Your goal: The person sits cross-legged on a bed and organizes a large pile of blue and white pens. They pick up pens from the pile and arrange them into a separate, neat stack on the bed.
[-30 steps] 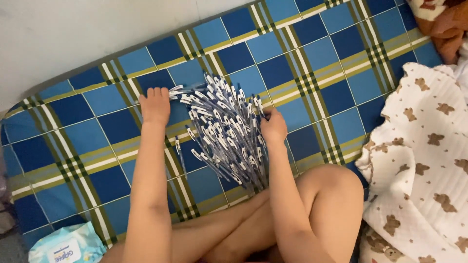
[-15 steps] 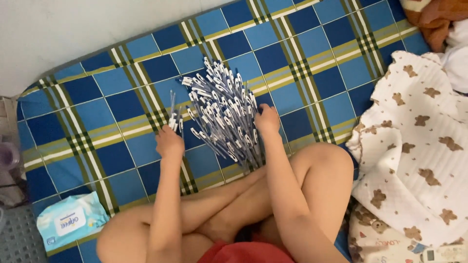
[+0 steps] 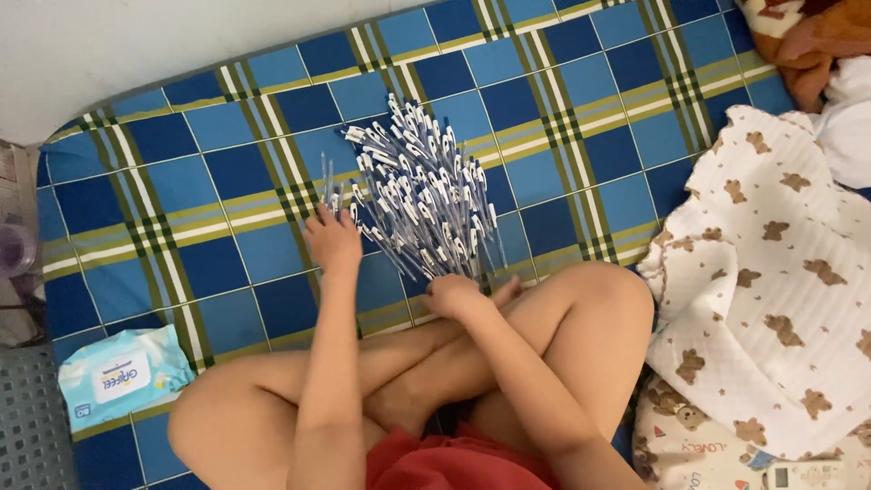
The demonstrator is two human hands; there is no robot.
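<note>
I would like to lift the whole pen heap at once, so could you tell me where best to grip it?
Grip the pile of pens at its narrow near end, by the right hand. The pens fan out away from the person and converge there, so coming from the near side gathers most barrels.

Blue plaid mattress sheet crossed with olive, white and dark green stripes, heap of clear plastic pens with blue-and-white caps, cream blanket printed with brown bears at 3 o'clock, pale blue wipes pack at 8 o'clock, red shorts at 6 o'clock
</note>
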